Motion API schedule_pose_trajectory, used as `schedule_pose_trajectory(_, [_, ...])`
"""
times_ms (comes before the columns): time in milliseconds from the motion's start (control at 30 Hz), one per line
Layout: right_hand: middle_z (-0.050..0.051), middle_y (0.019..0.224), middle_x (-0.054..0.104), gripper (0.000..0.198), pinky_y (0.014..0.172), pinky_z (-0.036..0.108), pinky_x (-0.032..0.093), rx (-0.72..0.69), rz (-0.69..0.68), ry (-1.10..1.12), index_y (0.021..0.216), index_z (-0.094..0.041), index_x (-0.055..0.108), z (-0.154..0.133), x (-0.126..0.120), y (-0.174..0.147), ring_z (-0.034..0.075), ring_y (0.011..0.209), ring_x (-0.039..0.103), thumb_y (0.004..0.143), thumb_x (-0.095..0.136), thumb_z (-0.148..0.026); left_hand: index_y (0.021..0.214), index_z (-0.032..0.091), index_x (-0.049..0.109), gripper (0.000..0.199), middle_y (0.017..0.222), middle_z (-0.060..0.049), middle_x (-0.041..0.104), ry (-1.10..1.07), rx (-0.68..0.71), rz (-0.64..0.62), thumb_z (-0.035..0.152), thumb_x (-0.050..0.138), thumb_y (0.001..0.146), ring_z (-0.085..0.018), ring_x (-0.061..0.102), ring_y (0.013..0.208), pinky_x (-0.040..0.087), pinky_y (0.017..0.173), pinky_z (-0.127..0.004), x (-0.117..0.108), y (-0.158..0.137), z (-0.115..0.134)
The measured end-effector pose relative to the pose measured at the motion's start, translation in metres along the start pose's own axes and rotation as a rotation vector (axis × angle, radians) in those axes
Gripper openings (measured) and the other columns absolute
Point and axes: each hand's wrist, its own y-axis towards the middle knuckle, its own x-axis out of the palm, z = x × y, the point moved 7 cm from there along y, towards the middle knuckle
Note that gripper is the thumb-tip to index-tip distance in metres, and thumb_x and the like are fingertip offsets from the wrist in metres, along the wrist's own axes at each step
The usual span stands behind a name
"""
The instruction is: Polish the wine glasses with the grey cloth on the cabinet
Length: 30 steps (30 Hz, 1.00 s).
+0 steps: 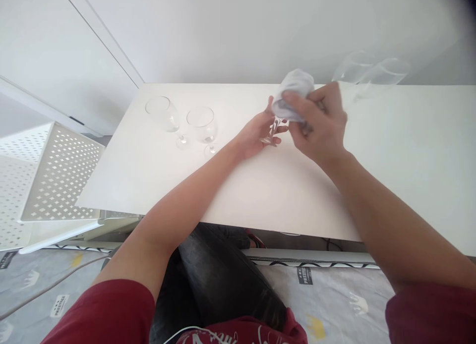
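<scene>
Near the middle of the table, my left hand (256, 133) is closed around the lower part of a clear glass (274, 132). The glass is tilted, and its upper part is hidden behind a white cloth (296, 86). My right hand (325, 118) grips that cloth and presses it against the glass. Left of my hands stand two clear stemmed wine glasses, one farther left (163, 116) and one closer (202, 128). Behind my right hand are two tall clear glasses, one (353, 69) partly hidden and the other (386, 76) blurred toward the base.
A white table (256, 195) extends beneath everything, its back edge against a pale wall (223, 31). To the left stands a white perforated basket or rack (65, 178). A cable (55, 287) crosses the patterned grey fabric (338, 294) below the table.
</scene>
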Motion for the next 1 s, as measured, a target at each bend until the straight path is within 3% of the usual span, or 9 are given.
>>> schedule_pose_trajectory(100, [0.01, 0.103, 0.052, 0.052, 0.076, 0.04, 0.052, 0.017, 0.142, 0.112, 0.146, -0.034, 0.066, 0.004, -0.009, -0.003, 0.026, 0.092, 0.055, 0.097, 0.058, -0.019, 0.109, 0.02, 0.073, 0.02, 0.091, -0.001, 0.066, -0.02, -0.038, 0.01, 0.035, 0.076, 0.097, -0.007, 0.065, 0.069, 0.048, 0.054, -0.017, 0.001, 0.001, -0.003])
schedule_pose_trajectory(267, [0.005, 0.095, 0.051, 0.049, 0.068, 0.035, 0.046, -0.028, -0.076, 0.224, 0.136, -0.036, 0.072, 0.0, 0.006, -0.004, 0.019, 0.076, 0.052, 0.095, 0.058, -0.014, 0.125, 0.022, 0.068, 0.023, 0.094, -0.003, 0.07, -0.054, -0.075, 0.054, 0.032, 0.063, 0.104, -0.01, 0.069, 0.072, 0.053, 0.064, -0.02, -0.001, -0.001, -0.005])
schedule_pose_trajectory(367, [0.007, 0.097, 0.05, 0.048, 0.072, 0.037, 0.048, 0.034, 0.076, 0.125, 0.139, -0.032, 0.072, 0.008, -0.007, -0.003, 0.022, 0.082, 0.056, 0.096, 0.057, -0.018, 0.134, 0.028, 0.064, 0.029, 0.088, 0.001, 0.067, 0.012, 0.0, 0.002, 0.036, 0.061, 0.106, -0.006, 0.057, 0.059, 0.046, 0.057, -0.018, 0.001, -0.002, -0.003])
schedule_pose_trajectory(433, [0.007, 0.096, 0.049, 0.046, 0.072, 0.038, 0.049, 0.05, 0.129, 0.097, 0.137, -0.03, 0.074, 0.01, -0.012, -0.002, 0.023, 0.084, 0.057, 0.095, 0.059, -0.02, 0.131, 0.027, 0.064, 0.03, 0.083, 0.002, 0.065, 0.031, -0.038, 0.005, 0.046, 0.059, 0.107, -0.005, 0.05, 0.053, 0.042, 0.052, -0.018, 0.0, -0.002, -0.007])
schedule_pose_trajectory(567, [0.006, 0.089, 0.052, 0.034, 0.067, 0.036, 0.049, 0.025, -0.074, 0.151, 0.122, -0.031, 0.078, 0.002, 0.003, -0.002, 0.02, 0.074, 0.053, 0.093, 0.062, -0.026, 0.111, 0.018, 0.067, 0.054, 0.072, -0.002, 0.06, 0.024, -0.112, 0.037, 0.068, 0.05, 0.104, -0.007, 0.047, 0.056, 0.037, 0.048, -0.02, -0.002, -0.002, -0.01])
schedule_pose_trajectory(700, [0.008, 0.089, 0.056, 0.039, 0.067, 0.039, 0.05, 0.095, 0.103, 0.06, 0.124, -0.025, 0.077, 0.003, -0.013, 0.001, 0.022, 0.074, 0.055, 0.089, 0.061, -0.027, 0.122, 0.021, 0.069, 0.053, 0.084, -0.004, 0.069, 0.071, -0.06, -0.042, 0.067, 0.048, 0.105, -0.004, 0.04, 0.048, 0.031, 0.044, -0.021, 0.006, -0.004, -0.003])
schedule_pose_trajectory(767, [0.009, 0.093, 0.061, 0.043, 0.069, 0.04, 0.051, 0.123, 0.121, 0.085, 0.128, -0.025, 0.075, 0.004, -0.015, 0.001, 0.024, 0.078, 0.057, 0.088, 0.06, -0.025, 0.121, 0.022, 0.069, 0.053, 0.084, -0.004, 0.069, 0.105, -0.07, -0.074, 0.067, 0.047, 0.105, -0.003, 0.039, 0.045, 0.029, 0.042, -0.02, 0.007, -0.005, -0.004])
schedule_pose_trajectory(900, [0.003, 0.088, 0.063, 0.043, 0.057, 0.031, 0.044, -0.007, -0.109, 0.22, 0.123, -0.031, 0.076, -0.008, 0.006, -0.004, 0.017, 0.065, 0.053, 0.085, 0.058, -0.024, 0.104, 0.02, 0.068, 0.058, 0.068, -0.001, 0.061, 0.093, -0.087, 0.033, 0.072, 0.044, 0.104, -0.007, 0.049, 0.049, 0.038, 0.047, -0.02, -0.008, -0.002, -0.01])
schedule_pose_trajectory(1000, [0.005, 0.09, 0.062, 0.045, 0.059, 0.033, 0.044, 0.044, -0.039, 0.128, 0.126, -0.031, 0.076, -0.001, 0.002, -0.005, 0.018, 0.068, 0.053, 0.085, 0.059, -0.025, 0.111, 0.021, 0.067, 0.058, 0.069, 0.0, 0.062, 0.099, -0.042, 0.016, 0.075, 0.047, 0.102, -0.007, 0.047, 0.048, 0.042, 0.049, -0.02, -0.007, 0.0, -0.009])
